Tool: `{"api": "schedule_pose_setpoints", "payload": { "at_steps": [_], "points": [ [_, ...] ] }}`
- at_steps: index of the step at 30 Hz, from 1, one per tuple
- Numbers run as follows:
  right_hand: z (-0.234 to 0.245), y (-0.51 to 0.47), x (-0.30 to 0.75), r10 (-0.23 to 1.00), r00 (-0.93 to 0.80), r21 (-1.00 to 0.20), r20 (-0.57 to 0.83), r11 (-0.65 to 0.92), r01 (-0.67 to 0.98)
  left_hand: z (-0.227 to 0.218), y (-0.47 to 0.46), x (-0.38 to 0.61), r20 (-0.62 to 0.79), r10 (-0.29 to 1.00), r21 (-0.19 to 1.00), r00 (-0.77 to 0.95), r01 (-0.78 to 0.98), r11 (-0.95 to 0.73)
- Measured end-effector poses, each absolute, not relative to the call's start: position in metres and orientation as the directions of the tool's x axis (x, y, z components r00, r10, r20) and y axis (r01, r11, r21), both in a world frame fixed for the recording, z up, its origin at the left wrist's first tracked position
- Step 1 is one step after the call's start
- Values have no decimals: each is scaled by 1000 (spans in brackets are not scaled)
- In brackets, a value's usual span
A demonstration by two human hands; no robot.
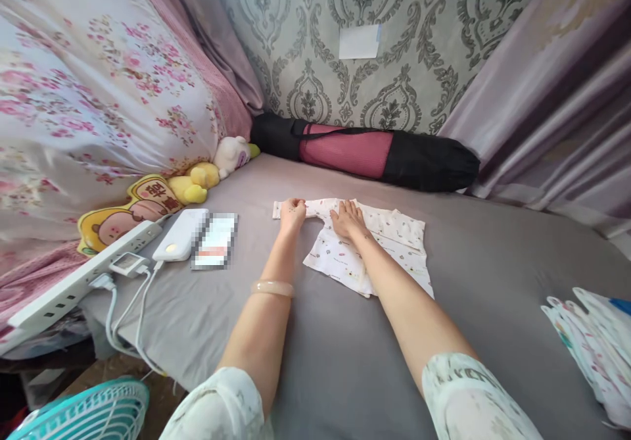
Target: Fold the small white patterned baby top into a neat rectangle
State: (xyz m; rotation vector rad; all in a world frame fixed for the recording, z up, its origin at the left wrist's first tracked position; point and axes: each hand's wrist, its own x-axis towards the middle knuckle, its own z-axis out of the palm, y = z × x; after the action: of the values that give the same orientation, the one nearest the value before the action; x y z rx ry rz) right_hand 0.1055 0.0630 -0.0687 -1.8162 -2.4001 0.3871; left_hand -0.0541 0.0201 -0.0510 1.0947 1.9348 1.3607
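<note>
A small white printed baby shirt (340,259) lies spread on the grey sheet, its left sleeve stretched out to the side and its right part folded over. My left hand (294,214) pinches that sleeve between closed fingers, a little in from the cuff. Flat on the upper part of the shirt, near where the sleeve joins, rests my right hand (348,219) with its fingers extended. A pale bangle circles my left wrist.
A white power strip (83,282) with cables, a white power bank (181,235) and a blurred phone (215,241) lie left. Plush toys (194,183) sit behind them. A black-and-pink long bag (345,150) lies along the wall. Folded clothes (591,354) are at right, a turquoise fan (93,414) lower left.
</note>
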Motion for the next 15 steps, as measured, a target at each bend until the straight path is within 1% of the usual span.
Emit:
{"api": "schedule_pose_setpoints", "payload": {
  "at_steps": [2, 4, 6, 8, 11, 15],
  "points": [
    [-66, 64, 104, 957, -290, -287, -24, 272, 919, -47, 22, -72, 51, 850, 851, -524, 468, 237],
    [-66, 63, 101, 947, -316, -301, 53, 316, 900, -44, 21, -90, 73, 836, 722, -544, 607, 332],
    [-67, 62, 97, 934, -345, -319, 90, 355, 879, -44, 19, -106, 89, 796, 585, -599, 678, 445],
    [-70, 60, 93, 932, -354, -344, 77, 358, 868, -47, 19, -116, 77, 769, 489, -634, 696, 525],
    [-75, 60, 88, 942, -329, -357, 69, 331, 873, -52, 24, -123, 19, 776, 431, -630, 706, 563],
    [-79, 59, 87, 943, -323, -348, 79, 329, 878, -54, 36, -125, -57, 793, 442, -607, 697, 565]
  ]
}}
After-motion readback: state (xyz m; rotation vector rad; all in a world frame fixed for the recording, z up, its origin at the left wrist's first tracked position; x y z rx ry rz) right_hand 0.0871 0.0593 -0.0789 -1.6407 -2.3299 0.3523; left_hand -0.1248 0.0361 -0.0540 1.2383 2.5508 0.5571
